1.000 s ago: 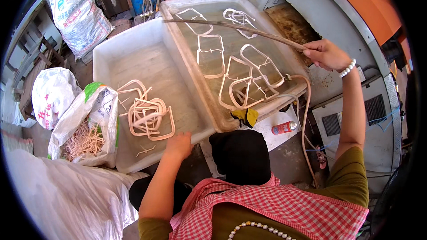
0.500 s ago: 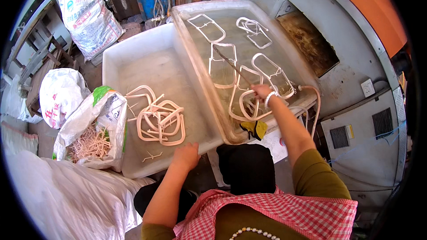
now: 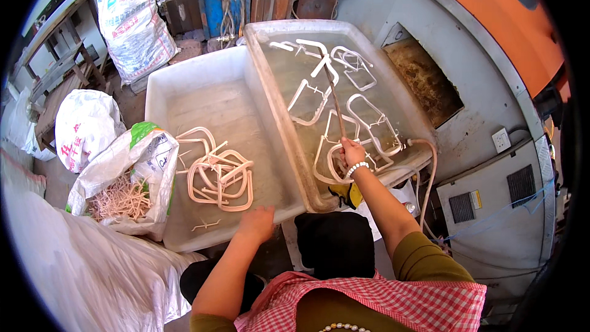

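Note:
My right hand point(image 3: 351, 154) is closed round a thin brown stick point(image 3: 335, 95). The stick reaches over a water-filled tub point(image 3: 268, 55), and its far end meets a white looped plastic frame point(image 3: 316, 55). Several similar frames lie in the water, including one point(image 3: 373, 120) right of the stick and one point(image 3: 307, 101) left of it. My left hand point(image 3: 257, 224) is bent over the near rim of a pale tub point(image 3: 215, 95) on the left. Tangled pinkish frames point(image 3: 221, 175) lie in that tub near my left hand, with a small branched piece point(image 3: 206, 225) beside them.
An open sack point(image 3: 123, 200) of thin pinkish pieces stands left of the pale tub, with more white sacks point(image 3: 132, 24) behind. A yellow and black glove point(image 3: 349, 195) lies at the water tub's near edge. A hose point(image 3: 435, 172) and grey machine panels point(image 3: 491, 184) border the right.
The stick has swung to point more straight away from me, and my right hand has moved slightly left and nearer. The far frames have shifted and one is tilted. My left hand stays by the rim.

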Demonstrator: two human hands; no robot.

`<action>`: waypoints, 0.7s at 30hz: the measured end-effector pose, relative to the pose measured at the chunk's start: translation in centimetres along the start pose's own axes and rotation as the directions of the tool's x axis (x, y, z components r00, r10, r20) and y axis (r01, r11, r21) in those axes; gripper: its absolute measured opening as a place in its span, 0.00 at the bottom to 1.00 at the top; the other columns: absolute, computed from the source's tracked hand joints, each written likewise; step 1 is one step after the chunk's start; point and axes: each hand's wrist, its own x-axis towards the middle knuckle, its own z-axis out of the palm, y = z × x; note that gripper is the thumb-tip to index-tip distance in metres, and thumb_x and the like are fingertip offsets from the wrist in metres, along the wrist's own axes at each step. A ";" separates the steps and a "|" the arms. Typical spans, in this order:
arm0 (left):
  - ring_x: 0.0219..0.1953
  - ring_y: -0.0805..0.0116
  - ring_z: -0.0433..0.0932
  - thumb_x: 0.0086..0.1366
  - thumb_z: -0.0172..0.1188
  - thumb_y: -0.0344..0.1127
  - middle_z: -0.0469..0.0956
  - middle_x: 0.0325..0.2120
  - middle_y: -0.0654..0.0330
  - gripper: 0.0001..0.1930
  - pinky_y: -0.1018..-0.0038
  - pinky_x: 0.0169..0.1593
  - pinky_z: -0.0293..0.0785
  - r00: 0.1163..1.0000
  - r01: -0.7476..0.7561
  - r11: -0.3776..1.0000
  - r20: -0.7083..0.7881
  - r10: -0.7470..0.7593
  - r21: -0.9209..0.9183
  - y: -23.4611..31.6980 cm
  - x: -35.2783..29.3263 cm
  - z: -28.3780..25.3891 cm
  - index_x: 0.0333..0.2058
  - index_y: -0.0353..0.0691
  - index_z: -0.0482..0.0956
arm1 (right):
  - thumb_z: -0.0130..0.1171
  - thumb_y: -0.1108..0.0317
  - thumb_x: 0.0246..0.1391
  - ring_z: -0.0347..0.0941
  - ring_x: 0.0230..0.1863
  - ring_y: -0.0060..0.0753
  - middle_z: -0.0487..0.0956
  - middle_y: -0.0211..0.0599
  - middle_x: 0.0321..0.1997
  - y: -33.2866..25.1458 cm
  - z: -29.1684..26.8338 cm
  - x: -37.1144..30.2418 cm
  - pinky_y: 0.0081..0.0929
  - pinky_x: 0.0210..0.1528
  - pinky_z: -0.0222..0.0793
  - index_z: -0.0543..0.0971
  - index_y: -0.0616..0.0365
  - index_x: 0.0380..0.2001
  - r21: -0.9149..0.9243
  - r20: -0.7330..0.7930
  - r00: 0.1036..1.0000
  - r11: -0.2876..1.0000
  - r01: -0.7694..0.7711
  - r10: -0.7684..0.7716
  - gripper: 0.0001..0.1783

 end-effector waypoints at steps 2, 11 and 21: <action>0.44 0.49 0.77 0.58 0.61 0.43 0.76 0.39 0.47 0.19 0.57 0.46 0.72 1.000 -0.004 1.000 -0.004 0.004 -0.006 0.0 -0.1 -0.1 0.43 0.38 0.72 | 0.56 0.59 0.59 0.59 0.10 0.17 0.69 0.26 0.17 -1.0 -0.6 0.1 0.19 0.08 0.50 0.77 0.55 0.32 -0.053 -0.038 0.998 0.997 0.056 -0.058 0.10; 0.46 0.53 0.76 0.59 0.60 0.44 0.76 0.42 0.52 0.18 0.55 0.48 0.70 1.000 0.016 0.999 0.019 -0.016 0.032 0.2 -0.2 -0.4 0.45 0.41 0.72 | 0.55 0.61 0.60 0.55 0.08 0.13 0.69 0.23 0.15 -11.2 -2.5 -4.9 0.16 0.09 0.45 0.78 0.56 0.31 -0.110 0.102 0.950 0.946 0.305 -0.295 0.11; 0.47 0.52 0.76 0.59 0.59 0.42 0.76 0.42 0.51 0.17 0.55 0.49 0.70 1.000 0.011 1.000 0.007 -0.012 0.024 0.2 0.0 -0.3 0.43 0.41 0.73 | 0.54 0.62 0.61 0.53 0.10 0.09 0.69 0.19 0.18 -22.0 -4.3 -17.2 0.12 0.09 0.44 0.77 0.56 0.46 -0.206 0.200 0.903 0.885 0.419 -0.381 0.14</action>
